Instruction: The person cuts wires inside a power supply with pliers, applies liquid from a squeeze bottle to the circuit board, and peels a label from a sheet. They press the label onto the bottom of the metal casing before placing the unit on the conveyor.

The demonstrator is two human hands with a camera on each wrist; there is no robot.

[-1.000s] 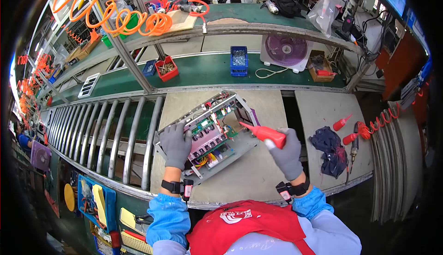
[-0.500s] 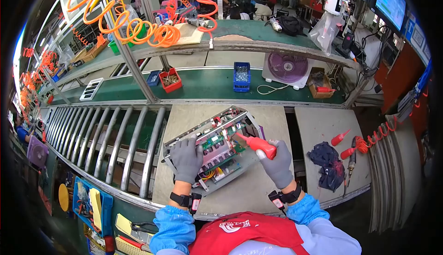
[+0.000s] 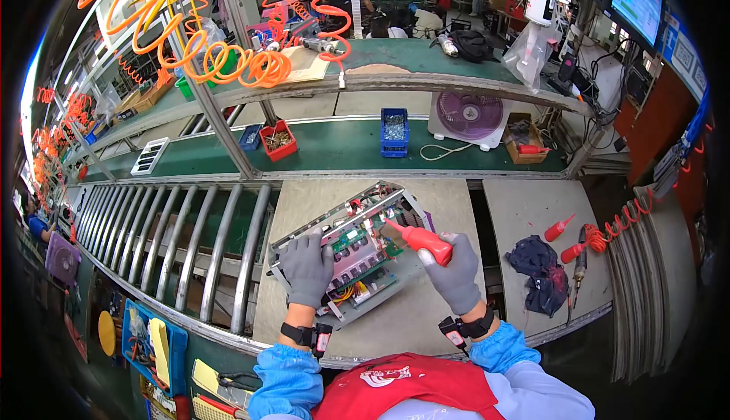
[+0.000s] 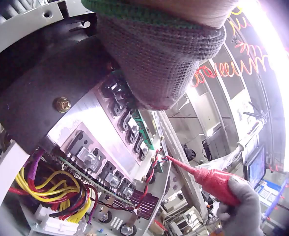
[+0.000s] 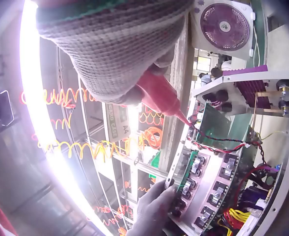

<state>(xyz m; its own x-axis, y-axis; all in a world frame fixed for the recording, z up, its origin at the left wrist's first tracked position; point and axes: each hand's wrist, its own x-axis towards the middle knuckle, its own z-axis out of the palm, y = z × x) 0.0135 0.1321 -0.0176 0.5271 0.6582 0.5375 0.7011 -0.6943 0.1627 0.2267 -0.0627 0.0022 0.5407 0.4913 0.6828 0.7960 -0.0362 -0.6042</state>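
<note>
An open metal chassis (image 3: 365,268) with circuit boards, transistors and coloured wires lies at an angle on the grey work board. The gloved left hand (image 3: 307,269) grips its left side rail. In the gloved right hand (image 3: 454,274) is a red squeeze bottle (image 3: 427,245), fingers curled round it, its thin nozzle pointing left over the chassis. The left wrist view shows the bottle (image 4: 215,184) with its tip by red and black wires. From the right wrist, the nozzle end of the bottle (image 5: 159,93) appears close to a twisted wire pair near the chassis edge.
Rollers (image 3: 182,245) run along the left. On the right board lie a dark cloth (image 3: 538,275), another red bottle (image 3: 559,227) and a driver (image 3: 581,264). Behind stand a red bin (image 3: 278,141), a blue bin (image 3: 395,132) and a purple fan (image 3: 469,118).
Over the last second the head view has shifted, placing the chassis lower in the picture. The bottle stays in the right hand over the chassis, and the left hand stays on the rail.
</note>
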